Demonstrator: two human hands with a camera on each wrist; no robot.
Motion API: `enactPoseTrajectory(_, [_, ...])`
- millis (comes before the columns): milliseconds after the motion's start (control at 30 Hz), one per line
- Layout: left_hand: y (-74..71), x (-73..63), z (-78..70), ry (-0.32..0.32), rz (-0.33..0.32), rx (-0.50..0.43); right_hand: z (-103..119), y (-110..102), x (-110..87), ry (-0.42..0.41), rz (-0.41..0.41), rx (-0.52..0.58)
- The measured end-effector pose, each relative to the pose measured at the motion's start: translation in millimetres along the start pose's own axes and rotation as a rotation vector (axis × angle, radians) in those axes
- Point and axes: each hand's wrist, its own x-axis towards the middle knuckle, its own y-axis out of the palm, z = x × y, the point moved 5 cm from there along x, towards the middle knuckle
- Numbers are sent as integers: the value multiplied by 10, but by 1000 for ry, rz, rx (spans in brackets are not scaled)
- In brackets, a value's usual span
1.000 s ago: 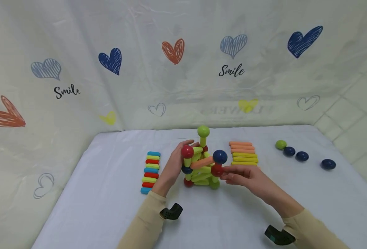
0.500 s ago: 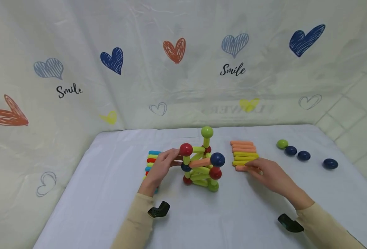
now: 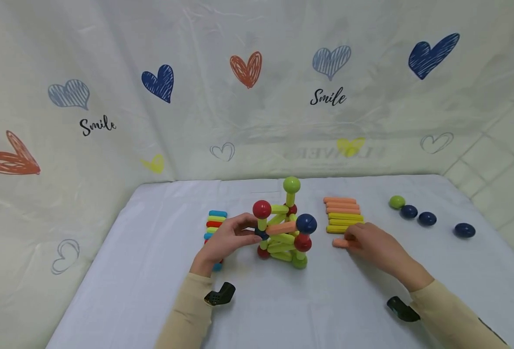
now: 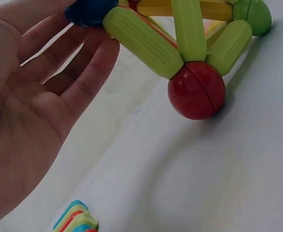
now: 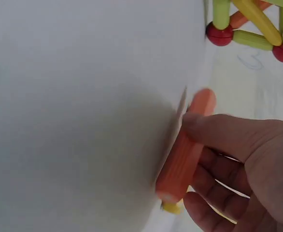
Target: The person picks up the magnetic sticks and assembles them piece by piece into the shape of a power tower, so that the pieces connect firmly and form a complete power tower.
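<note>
A construction of coloured sticks and balls (image 3: 281,247) stands upright mid-table. With thumb and fingers, my left hand (image 3: 224,241) holds the dark blue ball (image 4: 94,10) on its left side; a red ball (image 4: 197,90) sits lower down. Just right of the construction, my right hand (image 3: 374,248) pinches an orange stick (image 5: 181,159) close to the tabletop. In the head view the fingers hide part of that stick. Behind it lies a row of orange and yellow sticks (image 3: 343,216).
Blue, green and red sticks (image 3: 216,218) lie in a column at the left, partly hidden by the left hand. Several loose balls, one green (image 3: 397,202) and the others dark blue (image 3: 427,219), rest at the right. A printed cloth (image 3: 274,111) hangs behind the table.
My right hand has left the construction's red ball, reached the row of sticks and drawn an orange one toward me. My left hand shifted left, then took the dark blue ball.
</note>
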Motion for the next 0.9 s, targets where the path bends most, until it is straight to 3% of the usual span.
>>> enactPoseTrajectory(133, [18, 22, -8, 26, -12, 26, 81, -102, 21, 41, -16, 217])
enactPoseTrajectory(300, [40, 49, -25, 32, -38, 82, 320, -306, 59, 93, -2, 634])
enactPoseTrajectory(467, [43, 52, -31, 2, -68, 105, 663, -455, 179, -37, 51, 987])
enactPoseTrajectory(533, [43, 47, -42, -8, -70, 107, 743, -489, 227, -44, 56, 1020])
enactPoseTrajectory(733, [101, -2, -239, -8, -58, 106, 775, -483, 336, 133, 43, 973])
enactPoseTrajectory(900, [127, -20, -310, 3, -55, 106, 780, -445, 397, 191, 67, 966])
